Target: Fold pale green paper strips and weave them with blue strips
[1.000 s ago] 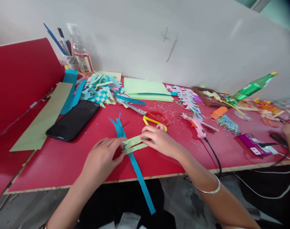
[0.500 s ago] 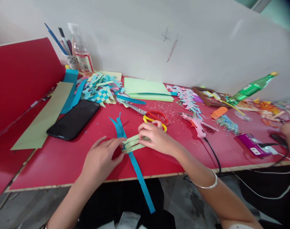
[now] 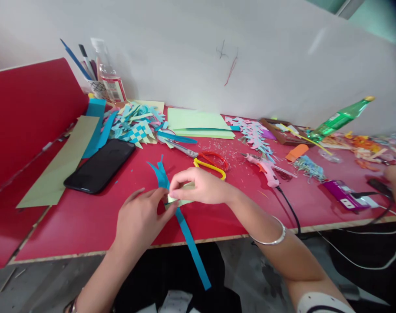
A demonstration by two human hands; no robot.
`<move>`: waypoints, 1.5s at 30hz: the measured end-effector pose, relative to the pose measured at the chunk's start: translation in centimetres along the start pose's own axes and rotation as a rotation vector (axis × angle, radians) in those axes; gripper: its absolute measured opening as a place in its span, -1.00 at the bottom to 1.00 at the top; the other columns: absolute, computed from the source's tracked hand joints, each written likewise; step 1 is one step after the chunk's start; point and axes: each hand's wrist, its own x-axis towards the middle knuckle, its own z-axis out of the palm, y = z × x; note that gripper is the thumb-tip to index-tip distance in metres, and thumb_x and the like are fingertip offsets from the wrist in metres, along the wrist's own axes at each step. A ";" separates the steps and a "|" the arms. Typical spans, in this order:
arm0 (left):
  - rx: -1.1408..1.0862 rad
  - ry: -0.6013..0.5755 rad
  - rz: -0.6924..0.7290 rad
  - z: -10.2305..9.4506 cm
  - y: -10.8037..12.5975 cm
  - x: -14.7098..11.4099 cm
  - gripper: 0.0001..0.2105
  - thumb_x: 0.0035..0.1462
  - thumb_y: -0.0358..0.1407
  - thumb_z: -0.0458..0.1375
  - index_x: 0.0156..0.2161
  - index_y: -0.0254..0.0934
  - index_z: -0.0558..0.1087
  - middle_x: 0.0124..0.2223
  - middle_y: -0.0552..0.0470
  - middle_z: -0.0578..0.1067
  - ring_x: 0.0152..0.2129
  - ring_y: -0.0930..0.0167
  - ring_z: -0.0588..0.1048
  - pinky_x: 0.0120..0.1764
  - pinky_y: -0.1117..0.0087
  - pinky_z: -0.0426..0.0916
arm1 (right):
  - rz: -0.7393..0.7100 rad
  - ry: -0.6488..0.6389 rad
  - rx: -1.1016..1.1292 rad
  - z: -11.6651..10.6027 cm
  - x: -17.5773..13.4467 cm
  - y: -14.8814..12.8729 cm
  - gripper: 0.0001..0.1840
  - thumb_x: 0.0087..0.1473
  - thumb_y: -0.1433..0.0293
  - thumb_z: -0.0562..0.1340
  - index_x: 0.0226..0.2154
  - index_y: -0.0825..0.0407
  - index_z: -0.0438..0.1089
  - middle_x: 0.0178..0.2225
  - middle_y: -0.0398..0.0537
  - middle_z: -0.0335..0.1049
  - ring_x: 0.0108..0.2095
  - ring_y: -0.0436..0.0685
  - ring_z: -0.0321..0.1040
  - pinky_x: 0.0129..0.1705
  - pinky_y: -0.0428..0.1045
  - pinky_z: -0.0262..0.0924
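Observation:
My left hand (image 3: 141,213) is closed at the fingertips on the left end of some pale green paper strips (image 3: 185,201), where they cross blue paper strips. One long blue paper strip (image 3: 193,248) runs from under the crossing down over the table's front edge. The cut blue ends (image 3: 160,174) fan out behind my fingers. My right hand (image 3: 198,186) pinches a pale green strip close to the left fingertips, with part of the strips hidden beneath it. Behind the right hand lie scissors (image 3: 211,167) with red and yellow handles.
A black phone (image 3: 100,166) lies at left near long green paper (image 3: 59,163). Behind are a woven paper pile (image 3: 139,124) and green sheets (image 3: 199,119). To the right are a pink glue gun (image 3: 265,171), a purple power strip (image 3: 344,195) and a green bottle (image 3: 341,119).
My right hand has moved left to the crossing, bringing a pale green strip over toward my left fingertips. My left hand has stayed nearly in place.

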 end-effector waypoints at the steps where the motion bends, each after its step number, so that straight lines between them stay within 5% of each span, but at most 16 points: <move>1: 0.024 -0.009 -0.004 -0.1 0.1 0.1 -0.75 0.09 -0.16 -0.06 -0.35 -0.23 0.41 -0.49 0.04 0.50 -0.52 0.33 0.48 -0.17 0.28 0.29 | -0.016 -0.021 0.021 0.2 0.3 0.0 -0.79 0.03 0.31 0.12 -0.43 0.12 0.36 -0.43 -0.13 0.37 -0.37 -0.03 0.28 -0.28 -0.15 0.11; 8: 0.018 -0.036 -0.045 0.0 -0.2 0.4 -0.70 0.14 -0.30 -0.16 -0.33 -0.23 0.43 -0.45 -0.02 0.52 -0.41 0.27 0.49 -0.29 0.32 0.32 | -0.037 -0.042 -0.218 -0.8 -2.6 0.4 -0.68 0.10 0.35 0.06 -0.07 0.01 0.26 -0.11 -0.04 0.28 -0.08 0.02 0.20 0.00 -0.02 0.03; 12: -0.061 0.036 -0.062 0.3 -0.3 0.3 -0.60 0.20 -0.21 -0.24 -0.34 -0.21 0.46 -0.41 0.01 0.54 -0.40 0.30 0.50 -0.29 0.35 0.33 | 0.024 -0.206 -0.517 0.4 -5.8 0.9 -0.21 -0.13 0.22 0.27 0.14 -0.11 -0.03 0.16 0.02 -0.09 0.16 0.21 -0.19 0.12 0.16 -0.16; 15: -0.112 0.043 -0.059 0.2 -0.5 0.3 -0.58 0.21 -0.21 -0.25 -0.33 -0.20 0.46 -0.39 0.04 0.55 -0.40 0.34 0.50 -0.25 0.37 0.33 | 0.017 -0.183 -0.668 2.7 -7.3 1.1 -0.03 -0.20 0.19 0.31 0.18 -0.11 -0.17 0.21 0.07 -0.23 0.20 0.28 -0.33 0.13 0.22 -0.26; 19: -0.156 0.019 -0.071 0.2 -0.6 0.3 -0.57 0.21 -0.20 -0.27 -0.31 -0.20 0.46 -0.32 0.04 0.55 -0.33 0.33 0.50 -0.23 0.35 0.32 | -0.046 -0.084 -0.747 5.1 -7.8 1.0 -0.33 -0.07 0.25 0.24 0.10 -0.08 0.04 0.15 0.11 -0.05 0.15 0.24 -0.16 0.08 0.24 -0.29; 24: -0.190 -0.004 -0.080 0.5 -0.8 0.2 -0.57 0.21 -0.18 -0.27 -0.28 -0.20 0.45 -0.29 0.02 0.55 -0.25 0.30 0.47 -0.18 0.32 0.31 | -0.057 0.187 -0.613 5.3 -6.4 1.1 -0.78 0.11 0.24 0.06 -0.24 -0.06 0.34 -0.11 -0.05 0.29 -0.10 0.07 0.19 -0.01 0.11 -0.22; 29: -0.185 0.013 -0.040 0.6 -1.0 0.2 -0.58 0.21 -0.18 -0.27 -0.25 -0.21 0.45 -0.27 0.01 0.55 -0.26 0.31 0.48 -0.18 0.32 0.32 | 0.102 0.343 -0.439 4.6 -3.5 1.7 -0.85 0.08 0.30 0.12 -0.27 -0.03 0.31 -0.28 -0.16 0.37 -0.24 -0.01 0.27 -0.09 0.04 -0.13; 33: -0.190 0.032 -0.055 0.4 -1.0 0.2 -0.57 0.21 -0.18 -0.26 -0.26 -0.23 0.46 -0.26 0.00 0.55 -0.24 0.29 0.47 -0.19 0.32 0.34 | 0.229 0.431 -0.461 4.7 -1.9 2.9 -0.68 0.00 0.25 0.18 -0.19 0.03 0.18 -0.35 -0.12 0.36 -0.34 0.03 0.28 -0.17 0.05 -0.05; 38: -0.198 0.036 -0.052 0.4 -0.8 0.3 -0.57 0.21 -0.18 -0.26 -0.27 -0.24 0.46 -0.25 -0.02 0.54 -0.25 0.29 0.47 -0.18 0.29 0.33 | 0.119 0.576 -0.540 4.3 -1.9 3.9 -0.58 -0.05 0.25 0.20 -0.17 0.03 0.05 -0.29 -0.05 0.25 -0.25 0.08 0.24 -0.16 0.05 0.00; 42: -0.174 0.006 -0.041 0.5 -0.9 0.2 -0.58 0.20 -0.17 -0.25 -0.26 -0.23 0.44 -0.28 -0.03 0.53 -0.23 0.28 0.45 -0.20 0.30 0.33 | -0.078 0.329 -0.638 2.9 -2.4 3.1 -0.71 -0.02 0.22 0.19 -0.25 0.00 0.18 -0.16 0.00 0.18 -0.11 0.12 0.14 -0.10 0.03 -0.01; 45: -0.151 0.033 -0.002 0.6 -1.0 0.2 -0.62 0.20 -0.18 -0.22 -0.28 -0.25 0.43 -0.28 -0.02 0.53 -0.25 0.28 0.45 -0.18 0.29 0.31 | -0.098 0.125 -0.683 2.5 -2.3 2.6 -0.73 0.00 0.19 0.17 -0.26 -0.01 0.26 -0.14 -0.02 0.19 -0.09 0.11 0.13 -0.05 0.06 -0.09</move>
